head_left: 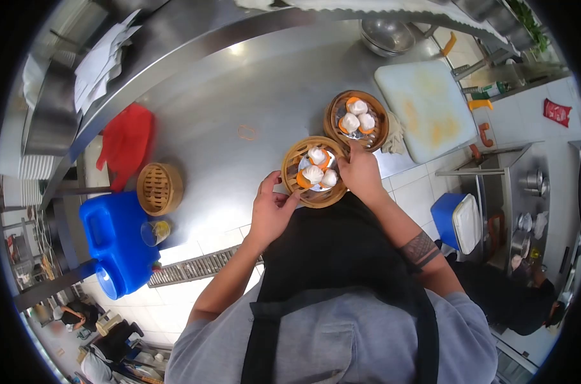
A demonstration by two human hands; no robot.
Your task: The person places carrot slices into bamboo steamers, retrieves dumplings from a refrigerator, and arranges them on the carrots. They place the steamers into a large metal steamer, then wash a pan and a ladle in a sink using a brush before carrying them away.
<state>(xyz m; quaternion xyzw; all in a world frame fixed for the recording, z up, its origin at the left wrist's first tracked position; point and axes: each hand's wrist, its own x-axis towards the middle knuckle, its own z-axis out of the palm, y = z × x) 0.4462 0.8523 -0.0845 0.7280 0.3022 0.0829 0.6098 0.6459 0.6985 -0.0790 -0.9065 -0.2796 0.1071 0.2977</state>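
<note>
Close to my apron, a round bamboo steamer basket [290,153] sits at the front edge of the steel table. Three white dumplings [313,174] lie inside it on orange slices, carrot by the look of them. My left hand [272,208] grips the basket's left rim, thumb and fingers curled at the edge. On the right side, my right hand [362,174] pinches the rim, its fingertips partly hidden. Just beyond, touching or nearly touching, stands a second bamboo steamer basket [383,128] with three similar dumplings [358,118] on orange slices.
A stained white cutting board [424,109] and metal bowls [387,35] are at the right. An empty steamer basket [159,189], a clear cup [155,233], a blue jug [117,237] and a red bag [127,141] stand left. Other people [508,291] work behind.
</note>
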